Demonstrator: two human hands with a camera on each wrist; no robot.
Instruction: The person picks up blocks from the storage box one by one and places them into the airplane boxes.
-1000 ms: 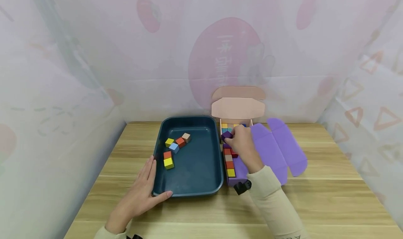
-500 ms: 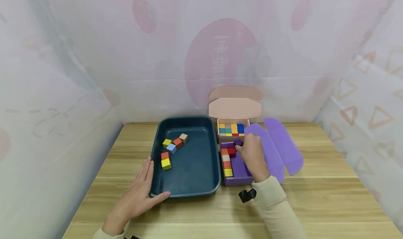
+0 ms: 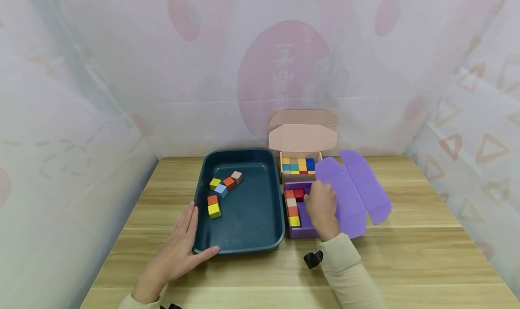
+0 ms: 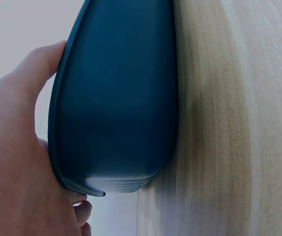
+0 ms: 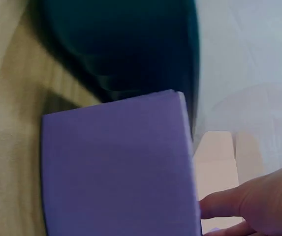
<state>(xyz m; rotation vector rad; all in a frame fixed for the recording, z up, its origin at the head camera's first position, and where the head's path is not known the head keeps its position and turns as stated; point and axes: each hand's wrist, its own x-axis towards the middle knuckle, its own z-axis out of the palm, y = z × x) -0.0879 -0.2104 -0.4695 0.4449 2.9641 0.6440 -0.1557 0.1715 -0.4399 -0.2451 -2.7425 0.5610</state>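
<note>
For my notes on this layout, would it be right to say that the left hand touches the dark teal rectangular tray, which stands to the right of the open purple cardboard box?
Not quite: the dark teal rectangular tray stands to the left of the open purple cardboard box, as the head view shows. The left hand does touch the tray.

R fingers (image 3: 322,191) moved down, now @ purple box (image 3: 302,233).

My right sleeve (image 3: 351,273) is beige with a broad cuff (image 3: 340,253); my left sleeve (image 3: 139,302) is beige too. I wear a black device (image 3: 313,259) beside each.
</note>
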